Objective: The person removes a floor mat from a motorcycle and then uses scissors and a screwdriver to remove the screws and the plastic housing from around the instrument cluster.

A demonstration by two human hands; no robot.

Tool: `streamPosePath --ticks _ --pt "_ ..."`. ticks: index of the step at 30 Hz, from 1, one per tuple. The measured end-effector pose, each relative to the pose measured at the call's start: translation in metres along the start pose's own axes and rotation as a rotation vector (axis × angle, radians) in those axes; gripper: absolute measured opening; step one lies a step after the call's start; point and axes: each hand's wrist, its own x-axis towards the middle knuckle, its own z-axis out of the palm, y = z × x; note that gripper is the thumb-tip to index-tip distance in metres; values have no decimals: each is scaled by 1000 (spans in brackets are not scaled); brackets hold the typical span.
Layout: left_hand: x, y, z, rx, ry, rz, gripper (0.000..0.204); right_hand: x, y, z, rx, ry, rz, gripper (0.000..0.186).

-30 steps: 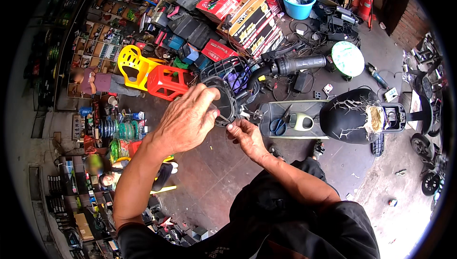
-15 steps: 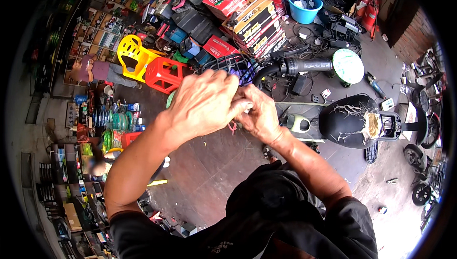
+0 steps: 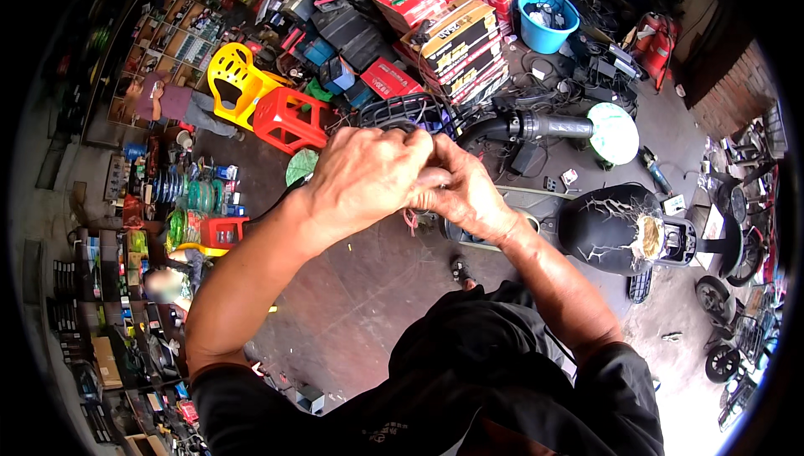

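My left hand [image 3: 364, 173] and my right hand [image 3: 469, 192] meet in front of my chest, over the front of a scooter. The fingers of both are bent and pressed together at the fingertips. Whatever they pinch is hidden between them. Just beyond my hands is the scooter's black basket [image 3: 410, 111]. To the right of it runs a dark handlebar grip [image 3: 557, 127]. Further right sits the scooter's black seat [image 3: 599, 226], its cover cracked and torn open to yellowish foam. A small pinkish loop [image 3: 410, 218] hangs just under my hands.
A red stool [image 3: 289, 121] and a yellow chair [image 3: 234, 79] stand at the far left, near a person [image 3: 172, 104]. Another person [image 3: 172, 283] is lower left. Stacked boxes [image 3: 456, 46], a blue tub [image 3: 548, 25] and fire extinguishers [image 3: 657, 41] line the back. Wheels [image 3: 720, 364] lie at right.
My view has shifted slightly. Both hands stay together, and the right hand's fingers have curled closer against the left. The person at lower left has changed posture.
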Motion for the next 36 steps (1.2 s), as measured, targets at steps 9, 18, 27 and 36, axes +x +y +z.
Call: streamPosePath --ticks 9,18,27,36 --pt "-6 1 -11 -157 -97 58 31 4 -1 -11 -246 -71 -317 23" --pt "0 10 -12 -17 2 -46 35 4 2 -7 -348 -22 -382 16" --pt "-6 3 0 -74 37 -76 16 2 -5 8 -57 32 -77 27" --pt "-10 3 5 -129 122 55 24 -1 -20 12 -95 9 -112 27"
